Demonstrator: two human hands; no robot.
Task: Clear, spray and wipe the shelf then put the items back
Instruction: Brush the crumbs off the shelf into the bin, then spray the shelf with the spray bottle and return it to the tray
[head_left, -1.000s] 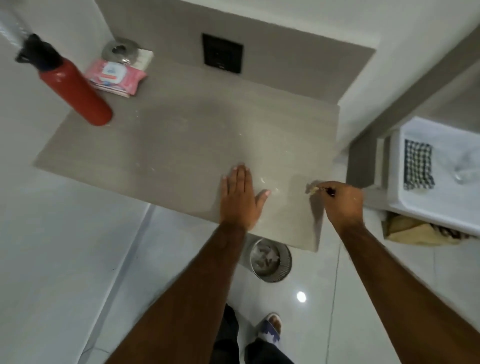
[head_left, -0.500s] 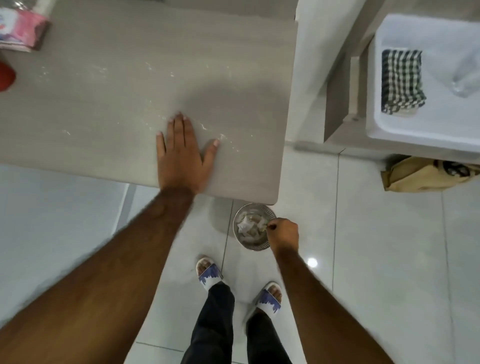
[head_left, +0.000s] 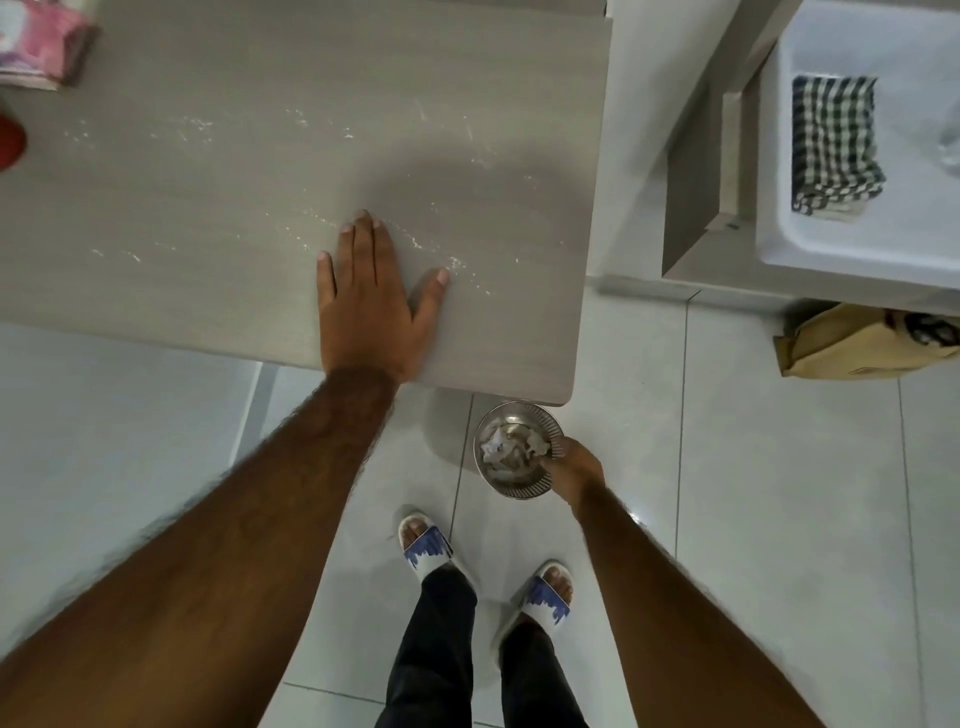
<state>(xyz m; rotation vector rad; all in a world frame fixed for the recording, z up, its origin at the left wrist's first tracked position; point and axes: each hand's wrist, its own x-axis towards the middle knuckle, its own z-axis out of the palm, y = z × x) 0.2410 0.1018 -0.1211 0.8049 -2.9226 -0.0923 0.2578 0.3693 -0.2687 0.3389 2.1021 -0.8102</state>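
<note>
The grey shelf (head_left: 208, 208) fills the upper left and has white specks scattered across it. My left hand (head_left: 371, 306) lies flat on it near the front edge, fingers spread, holding nothing. My right hand (head_left: 571, 467) is down below the shelf's front right corner, at the rim of a small round metal bin (head_left: 511, 491) on the floor, fingertips pointing into it. The bin holds crumpled white scraps. Whether anything is still between those fingers is hidden. A pink wipes pack (head_left: 41, 41) and the edge of a red bottle (head_left: 10, 140) sit at the shelf's far left.
A white basin (head_left: 857, 249) at the right holds a folded black-and-white checked cloth (head_left: 834, 145). A brown paper bag (head_left: 862, 343) lies on the floor under it. My feet in white and blue slippers (head_left: 426, 545) stand on glossy white tiles.
My right hand went from the shelf's front right edge, pinching a small scrap, down to the bin. The view tilted downward. My left hand stayed flat on the shelf.
</note>
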